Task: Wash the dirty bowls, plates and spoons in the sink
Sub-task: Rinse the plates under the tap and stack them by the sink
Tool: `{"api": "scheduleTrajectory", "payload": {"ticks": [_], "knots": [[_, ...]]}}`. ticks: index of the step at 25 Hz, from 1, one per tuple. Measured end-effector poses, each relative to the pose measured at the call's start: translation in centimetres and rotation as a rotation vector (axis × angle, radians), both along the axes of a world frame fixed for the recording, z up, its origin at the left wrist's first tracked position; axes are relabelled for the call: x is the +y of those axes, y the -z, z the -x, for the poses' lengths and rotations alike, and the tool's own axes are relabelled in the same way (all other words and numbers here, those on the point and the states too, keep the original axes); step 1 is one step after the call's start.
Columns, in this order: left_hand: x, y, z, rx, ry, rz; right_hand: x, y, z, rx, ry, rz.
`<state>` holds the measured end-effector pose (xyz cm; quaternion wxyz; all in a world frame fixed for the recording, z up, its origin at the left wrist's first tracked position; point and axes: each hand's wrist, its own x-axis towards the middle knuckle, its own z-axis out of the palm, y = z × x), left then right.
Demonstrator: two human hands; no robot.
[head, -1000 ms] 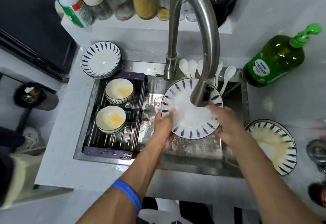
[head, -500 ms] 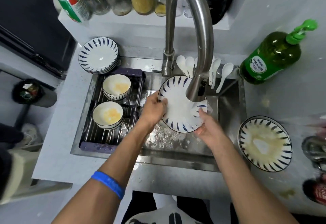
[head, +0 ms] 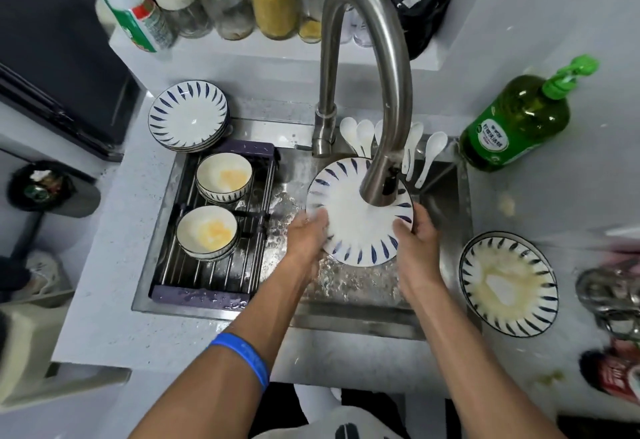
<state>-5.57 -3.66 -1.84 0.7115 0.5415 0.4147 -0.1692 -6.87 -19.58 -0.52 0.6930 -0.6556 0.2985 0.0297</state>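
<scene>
So the person's got a blue-striped plate (head: 353, 220) held over the sink (head: 446, 196), right under the spout of the tall steel tap (head: 367, 68). The left hand (head: 308, 234) has its grip on the plate's left edge, fingers curled onto the rim; the right hand (head: 415, 234) grips the right edge the same way, thumb on the face of the plate. The plate is tilted toward the camera.

In the left half of the sink there's a drain rack (head: 214, 265) with two bowls (head: 207, 231) on it, both with yellow gunk inside. A stack of clean-looking plates (head: 188, 115) sits on the worktop (head: 114, 265) behind the rack. White spoons (head: 429, 151) lean along the back of the sink. To the right, a dirty plate (head: 509, 283) lies on the worktop, with a green soap bottle (head: 516, 127) behind it.
</scene>
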Motion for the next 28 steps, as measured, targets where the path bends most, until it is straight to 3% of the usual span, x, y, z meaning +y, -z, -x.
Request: {"api": "scheduleTrajectory", "payload": {"ticks": [1, 2, 4, 6, 8, 10, 12, 14, 15, 17, 19, 20, 22, 23, 25, 26, 28], "knots": [[0.2, -0.1, 0.0, -0.045, 0.046, -0.064, 0.2, 0.0, -0.6, 0.063, -0.004, -0.086], [0.4, -0.3, 0.1, -0.071, 0.1, -0.128, 0.1, 0.2, -0.8, 0.136, -0.062, -0.034], [0.7, -0.4, 0.0, -0.09, 0.219, -0.218, 0.2, 0.0, 0.4, 0.13, -0.402, 0.548], [0.5, -1.3, -0.4, -0.097, 0.205, -0.239, 0.6, -0.4, 2.7, -0.283, -0.76, 0.952], [0.5, -2.5, -0.9, -0.051, 0.241, -0.252, 0.6, -0.5, 4.2, -0.566, -0.945, 0.962], [0.7, -4.1, -1.3, -0.072, 0.297, -0.192, 0.6, -0.1, 3.7, -0.541, -0.838, 0.818], [-0.1, -5.3, -0.7, -0.183, 0.434, -0.151, 1.3, -0.3, 2.7, -0.255, -0.549, 0.34], [-1.8, -4.0, 0.8, -0.355, 0.747, -0.407, 1.5, -0.5, 1.6, -0.016, -0.19, -0.322], [-2.7, -2.6, 1.6, -0.435, 0.9, -0.597, 1.4, -0.2, 1.4, 0.048, -0.063, -0.54], [-3.8, -1.2, 0.6, -0.546, 1.049, -0.858, 1.2, -0.1, 1.8, 0.11, 0.054, -0.758], [-4.1, -1.2, -2.9, -0.48, 1.107, -1.017, 1.1, -0.3, 2.5, 0.1, 0.105, -0.838], [-4.0, -1.3, -4.9, -0.375, 1.06, -1.013, 0.9, -0.3, 3.0, 0.081, 0.119, -0.86], [-3.2, -1.9, -7.5, -0.201, 0.779, -0.774, 0.1, -0.5, 3.3, 0.044, 0.113, -0.868], [-2.9, -2.0, -7.4, -0.166, 0.643, -0.644, -0.4, -0.4, 3.2, 0.031, 0.106, -0.859], [-1.9, -2.3, -5.3, -0.168, 0.576, -0.492, -1.2, 0.0, 2.9, 0.026, 0.08, -0.8], [-1.6, -2.8, -3.5, -0.168, 0.552, -0.363, -1.1, 0.3, 2.7, 0.017, 0.039, -0.695], [-1.4, -3.3, -0.6, -0.126, 0.481, 0.003, 0.0, 0.5, 2.7, -0.07, -0.195, -0.187]]}}
